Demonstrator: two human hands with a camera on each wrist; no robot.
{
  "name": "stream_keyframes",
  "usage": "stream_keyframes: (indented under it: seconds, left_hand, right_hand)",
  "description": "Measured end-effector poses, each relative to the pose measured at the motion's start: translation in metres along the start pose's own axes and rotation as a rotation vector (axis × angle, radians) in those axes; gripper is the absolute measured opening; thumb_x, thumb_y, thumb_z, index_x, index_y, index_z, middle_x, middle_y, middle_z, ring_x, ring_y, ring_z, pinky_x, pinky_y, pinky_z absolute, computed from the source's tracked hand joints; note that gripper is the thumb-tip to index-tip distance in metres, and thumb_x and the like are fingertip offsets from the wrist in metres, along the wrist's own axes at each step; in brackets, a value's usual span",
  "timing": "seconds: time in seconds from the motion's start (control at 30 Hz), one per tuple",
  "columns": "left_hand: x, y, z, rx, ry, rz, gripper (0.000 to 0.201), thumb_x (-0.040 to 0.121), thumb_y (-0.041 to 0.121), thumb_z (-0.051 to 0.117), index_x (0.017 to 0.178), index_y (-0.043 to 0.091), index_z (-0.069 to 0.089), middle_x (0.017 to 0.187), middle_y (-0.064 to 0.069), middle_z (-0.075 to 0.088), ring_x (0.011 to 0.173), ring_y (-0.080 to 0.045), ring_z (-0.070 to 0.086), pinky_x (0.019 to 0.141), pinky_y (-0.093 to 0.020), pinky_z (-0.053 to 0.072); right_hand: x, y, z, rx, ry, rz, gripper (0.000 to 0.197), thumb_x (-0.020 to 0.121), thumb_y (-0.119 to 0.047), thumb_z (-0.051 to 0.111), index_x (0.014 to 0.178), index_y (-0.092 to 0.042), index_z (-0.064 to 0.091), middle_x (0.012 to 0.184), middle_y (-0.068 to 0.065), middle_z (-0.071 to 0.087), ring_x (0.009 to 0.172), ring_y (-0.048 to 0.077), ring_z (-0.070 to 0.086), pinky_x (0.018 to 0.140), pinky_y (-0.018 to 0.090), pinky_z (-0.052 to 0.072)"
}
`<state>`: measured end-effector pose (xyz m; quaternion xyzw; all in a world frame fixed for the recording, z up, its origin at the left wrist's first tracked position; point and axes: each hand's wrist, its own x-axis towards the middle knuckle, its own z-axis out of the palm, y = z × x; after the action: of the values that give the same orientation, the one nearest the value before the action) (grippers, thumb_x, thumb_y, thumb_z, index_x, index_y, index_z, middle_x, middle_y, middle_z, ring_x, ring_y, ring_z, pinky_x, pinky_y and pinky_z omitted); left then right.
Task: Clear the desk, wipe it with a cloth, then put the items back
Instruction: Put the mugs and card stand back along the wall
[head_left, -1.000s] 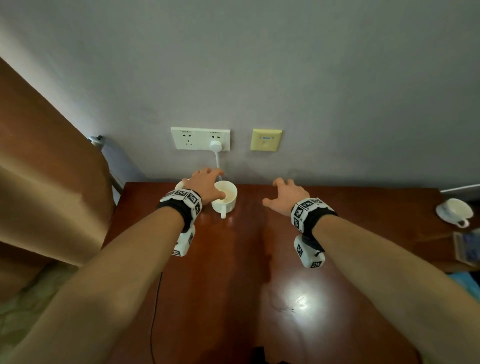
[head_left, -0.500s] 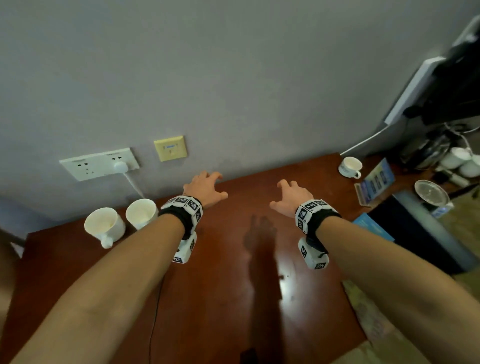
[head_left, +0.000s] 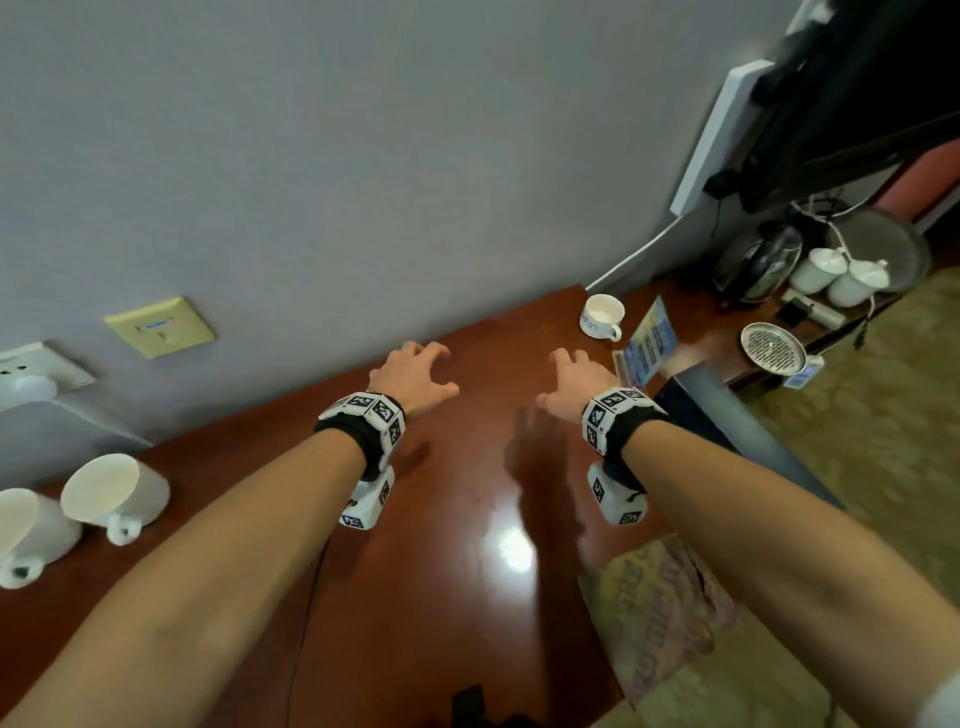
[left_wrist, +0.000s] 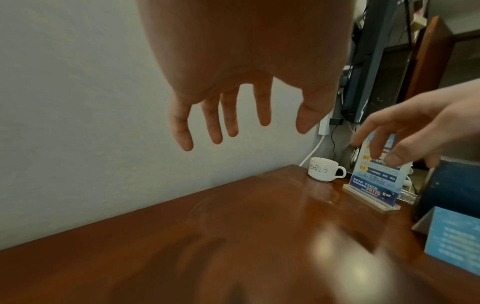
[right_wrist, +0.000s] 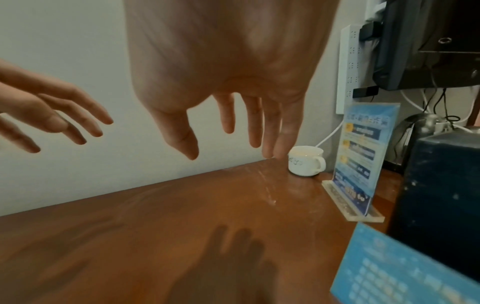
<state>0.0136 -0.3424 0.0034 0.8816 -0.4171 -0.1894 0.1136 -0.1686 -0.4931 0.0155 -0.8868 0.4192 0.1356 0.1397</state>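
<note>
Both hands empty; blue sign partly hidden

Three cups, two lidded cups

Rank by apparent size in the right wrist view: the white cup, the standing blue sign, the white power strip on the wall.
1. Blue sign, though it's nearest the camera.
2. Power strip, partly covered.
3. White cup, clearly smallest.
</note>
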Motion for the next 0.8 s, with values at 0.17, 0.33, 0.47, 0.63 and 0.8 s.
stream_keyframes:
  seconds: [0.17,0.33,0.47,0.63,0.8]
  left_hand:
    - [0.043,0.045,0.014,0.019,-0.024,0.001,0.056,0.081,0.046,0.062,0.134,0.035,0.047,0.141,-0.004,0.041,0.13,-0.026,0.041,0.104,-0.05,0.038]
    - [0.091,0.099,0.029,0.031,-0.043,0.024,0.059,0.08,0.047,0.062,0.135,0.036,0.045,0.142,-0.003,0.041,0.13,-0.025,0.041,0.104,-0.05,0.038]
    - [0.13,0.142,0.043,0.046,-0.075,0.066,0.062,0.081,0.047,0.062,0.138,0.035,0.042,0.145,-0.005,0.039,0.131,-0.027,0.041,0.104,-0.051,0.038]
    - [0.174,0.184,0.065,0.06,-0.12,0.107,0.064,0.08,0.047,0.063,0.139,0.035,0.04,0.148,-0.003,0.035,0.132,-0.027,0.039,0.104,-0.051,0.039]
    - [0.213,0.212,0.09,0.028,-0.155,0.166,0.073,0.076,0.044,0.068,0.142,0.032,0.038,0.146,-0.003,0.034,0.131,-0.028,0.039,0.103,-0.048,0.041]
  right_hand:
    - [0.043,0.052,-0.03,-0.036,0.068,-0.063,0.064,0.087,-0.041,0.062,0.14,-0.016,0.037,0.138,0.015,0.042,0.125,0.036,0.045,0.097,0.047,0.046]
    - [0.083,0.109,-0.067,-0.078,0.139,-0.096,0.068,0.084,-0.042,0.063,0.141,-0.017,0.036,0.138,0.011,0.04,0.128,0.03,0.036,0.097,0.043,0.041]
    - [0.108,0.156,-0.077,-0.104,0.031,-0.202,0.087,0.077,-0.054,0.07,0.147,-0.024,0.029,0.15,0.007,0.026,0.141,0.027,0.018,0.11,0.049,0.025]
    - [0.127,0.193,-0.078,-0.076,-0.063,-0.296,0.101,0.074,-0.059,0.074,0.152,-0.025,0.021,0.159,0.006,0.01,0.147,0.024,0.006,0.115,0.05,0.013]
    - [0.138,0.212,-0.069,-0.046,-0.164,-0.338,0.111,0.069,-0.065,0.075,0.154,-0.027,0.015,0.162,0.003,0.003,0.148,0.024,0.008,0.117,0.05,0.014]
